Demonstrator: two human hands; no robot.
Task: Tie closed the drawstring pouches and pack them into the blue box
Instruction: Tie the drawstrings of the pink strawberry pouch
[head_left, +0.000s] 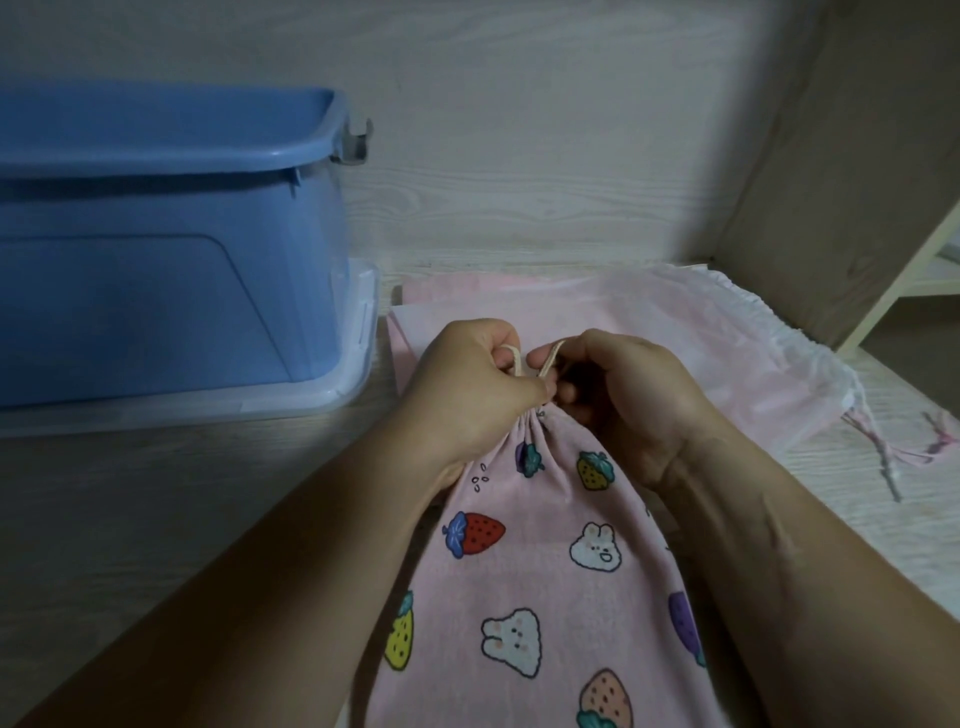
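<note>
Drawstring (551, 356) ends sit pinched in my curled fingers, one in my left hand (467, 387), one in my right hand (626, 397), at the gathered neck of the pink strawberry-and-rabbit pouch (535, 551), lying on the worktop (156, 499) right of the blue box (156, 270). Further right lie other pink pouches (706, 332).

The box (156, 249) stands at the back left of the tabletop (156, 493), close to the wall (519, 156) behind it. It sits on a lid (358, 332) that juts out past its right side. A pouch (530, 571) lies at the front edge, right of the middle, with its gathered mouth pointing toward the back. At that mouth the left hand (467, 384) and right hand (623, 400) meet side by side, each pinching one of the cords (550, 358). Just behind, a pile of pouches (675, 322) spreads toward the right edge, where its strings (883, 457) trail on the tabletop. An upright board (857, 182) stands at the back right corner.
</note>
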